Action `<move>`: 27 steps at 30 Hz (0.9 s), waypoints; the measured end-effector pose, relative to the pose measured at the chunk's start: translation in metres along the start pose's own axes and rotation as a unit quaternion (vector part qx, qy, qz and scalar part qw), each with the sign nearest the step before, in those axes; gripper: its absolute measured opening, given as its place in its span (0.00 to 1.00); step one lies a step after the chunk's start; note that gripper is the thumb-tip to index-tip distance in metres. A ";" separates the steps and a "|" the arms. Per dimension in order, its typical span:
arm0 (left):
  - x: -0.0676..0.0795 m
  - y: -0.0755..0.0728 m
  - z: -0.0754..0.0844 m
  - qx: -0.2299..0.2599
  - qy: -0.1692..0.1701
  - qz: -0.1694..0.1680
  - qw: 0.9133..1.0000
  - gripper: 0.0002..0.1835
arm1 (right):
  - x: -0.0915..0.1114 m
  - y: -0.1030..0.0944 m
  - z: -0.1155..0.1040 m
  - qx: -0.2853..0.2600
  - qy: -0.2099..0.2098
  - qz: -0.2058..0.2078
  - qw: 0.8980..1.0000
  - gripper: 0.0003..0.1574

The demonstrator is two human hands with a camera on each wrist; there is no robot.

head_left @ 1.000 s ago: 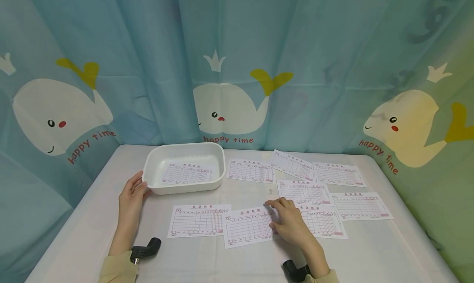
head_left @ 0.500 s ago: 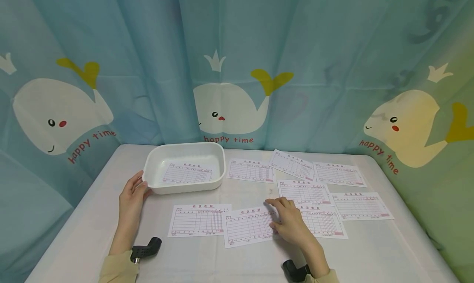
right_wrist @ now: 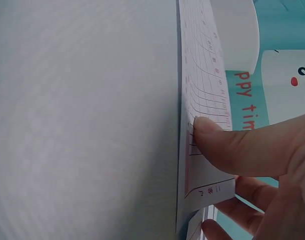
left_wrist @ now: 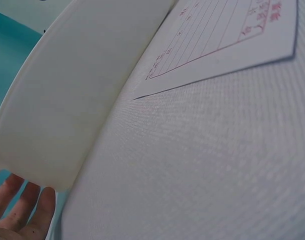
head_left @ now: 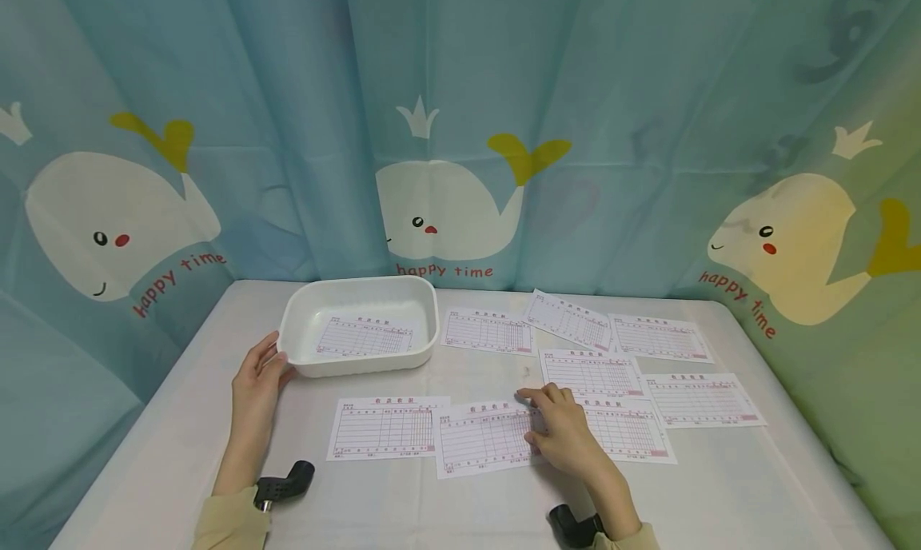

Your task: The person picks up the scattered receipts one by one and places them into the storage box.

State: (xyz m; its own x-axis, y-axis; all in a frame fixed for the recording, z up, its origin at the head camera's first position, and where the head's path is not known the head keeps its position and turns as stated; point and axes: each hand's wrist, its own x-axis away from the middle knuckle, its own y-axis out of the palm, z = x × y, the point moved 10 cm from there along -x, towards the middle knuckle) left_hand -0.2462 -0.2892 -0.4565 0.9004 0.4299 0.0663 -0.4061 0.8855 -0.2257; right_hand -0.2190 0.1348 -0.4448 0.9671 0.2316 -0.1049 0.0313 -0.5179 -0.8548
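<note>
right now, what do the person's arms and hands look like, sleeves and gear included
The left hand and right hand are bare, no gloves or rings visible. The left sleeve and right sleeve are plain khaki. The left wrist camera and right wrist camera are black and bent in shape; no cables show.

Nine printed receipt slips (head_left: 388, 428) show: eight outside the one white plastic tray (head_left: 370, 368), three of them along the back edge of the single desk (head_left: 374, 510), and one inside the tray. There are two hands, one left hand (head_left: 255, 382) and one right hand (head_left: 561, 430), two sleeves (head_left: 232, 522) and two black wrist devices (head_left: 288, 484). The curtain (head_left: 302, 174) bears three whales (head_left: 453, 210) and three crowns (head_left: 419, 120).
</note>
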 end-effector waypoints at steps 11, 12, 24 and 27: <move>0.001 0.000 0.001 0.001 0.002 -0.004 1.000 0.26 | 0.000 -0.003 -0.001 -0.028 -0.002 0.013 1.000 0.32; 0.001 0.000 0.001 0.002 0.000 -0.002 1.000 0.26 | 0.000 -0.003 -0.001 -0.032 -0.003 0.012 0.999 0.31; 0.000 0.000 -0.001 0.007 -0.003 -0.005 1.000 0.26 | -0.002 0.001 -0.001 -0.103 0.009 -0.008 0.995 0.22; -0.001 0.000 -0.001 0.007 -0.004 -0.003 1.000 0.26 | -0.001 -0.002 -0.004 -0.103 0.001 -0.004 0.995 0.22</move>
State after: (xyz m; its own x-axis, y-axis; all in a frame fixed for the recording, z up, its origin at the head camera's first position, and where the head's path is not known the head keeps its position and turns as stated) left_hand -0.2468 -0.2899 -0.4575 0.9017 0.4258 0.0746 -0.4031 0.8905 -0.2111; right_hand -0.2193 0.1328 -0.4409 0.9674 0.2342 -0.0967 0.0899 -0.6742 -0.7331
